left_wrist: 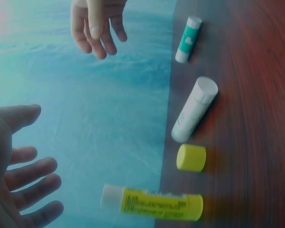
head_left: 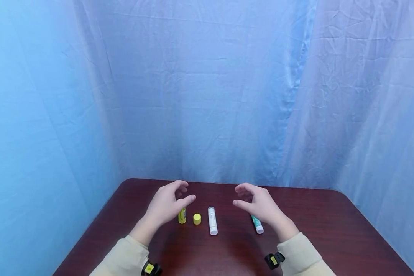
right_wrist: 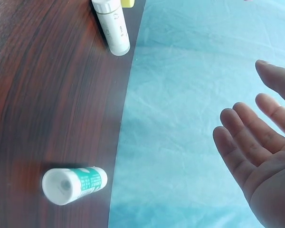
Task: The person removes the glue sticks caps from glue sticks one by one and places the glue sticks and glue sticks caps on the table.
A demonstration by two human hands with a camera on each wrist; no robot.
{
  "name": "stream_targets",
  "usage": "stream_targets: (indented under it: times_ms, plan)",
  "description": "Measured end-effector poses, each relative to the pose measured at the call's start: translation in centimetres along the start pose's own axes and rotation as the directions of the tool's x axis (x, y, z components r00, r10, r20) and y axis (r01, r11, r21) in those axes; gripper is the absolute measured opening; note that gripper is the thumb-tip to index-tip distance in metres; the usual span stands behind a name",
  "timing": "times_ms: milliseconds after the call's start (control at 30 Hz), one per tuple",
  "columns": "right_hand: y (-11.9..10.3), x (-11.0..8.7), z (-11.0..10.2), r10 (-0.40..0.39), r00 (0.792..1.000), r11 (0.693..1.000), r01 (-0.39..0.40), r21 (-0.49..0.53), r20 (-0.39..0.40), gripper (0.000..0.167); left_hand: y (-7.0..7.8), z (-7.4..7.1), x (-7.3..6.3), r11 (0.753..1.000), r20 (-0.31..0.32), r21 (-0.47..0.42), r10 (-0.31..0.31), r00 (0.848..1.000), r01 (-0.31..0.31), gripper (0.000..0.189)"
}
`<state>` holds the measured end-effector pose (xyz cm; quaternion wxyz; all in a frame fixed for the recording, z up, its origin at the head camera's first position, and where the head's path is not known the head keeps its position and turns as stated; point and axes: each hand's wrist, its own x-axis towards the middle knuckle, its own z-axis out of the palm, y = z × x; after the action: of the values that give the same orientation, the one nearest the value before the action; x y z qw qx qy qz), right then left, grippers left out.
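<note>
My left hand (head_left: 165, 201) hovers over the table, fingers loosely bent and holding nothing. Partly behind it in the head view is a yellow glue stick (left_wrist: 156, 204), its white end uncovered. A loose yellow cap (head_left: 197, 219) is on the table just right of that stick. Between the two hands lies a white glue stick (head_left: 212, 221). My right hand (head_left: 258, 203) is likewise raised, with empty, relaxed fingers. Below its wrist lies a green and white glue stick (right_wrist: 76, 184), its far part hidden by the hand in the head view.
The dark red wooden table (head_left: 317, 226) has rounded far corners. Pale blue curtains (head_left: 207, 96) hang behind it and along both sides. Each sleeve cuff has a small black device (head_left: 274, 260) with a yellow mark near it.
</note>
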<state>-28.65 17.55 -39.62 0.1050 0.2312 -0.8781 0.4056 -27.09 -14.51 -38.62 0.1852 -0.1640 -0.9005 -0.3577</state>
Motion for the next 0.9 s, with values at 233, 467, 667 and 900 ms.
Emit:
stream_targets:
  times_ms: [233, 467, 667, 900]
  plan:
    - [0.4, -0.5, -0.6, 0.05, 0.999, 0.999, -0.05, -0.021, 0.009, 0.036, 1.5, 1.4, 0.0, 1.0, 0.023, 0.003, 0.031, 0.999, -0.031, 0.038]
    - [0.9, -0.7, -0.9, 0.054, 0.999, 0.998, -0.054, -0.037, 0.003, 0.035, 2.5, 3.0, -0.1, 0.998, 0.064, 0.047, 0.049, 0.997, -0.052, 0.04]
    - [1.2, -0.8, -1.0, 0.071, 0.997, 0.997, -0.071, -0.036, 0.008, 0.036, 2.7, 4.6, 0.0, 0.996, 0.09, 0.061, 0.052, 0.995, -0.058, 0.04]
    - [1.6, -1.0, -0.8, 0.076, 0.997, 0.997, -0.075, -0.034, 0.007, 0.035, 2.9, 6.3, -0.1, 0.997, 0.114, 0.058, 0.037, 0.993, -0.043, 0.036]
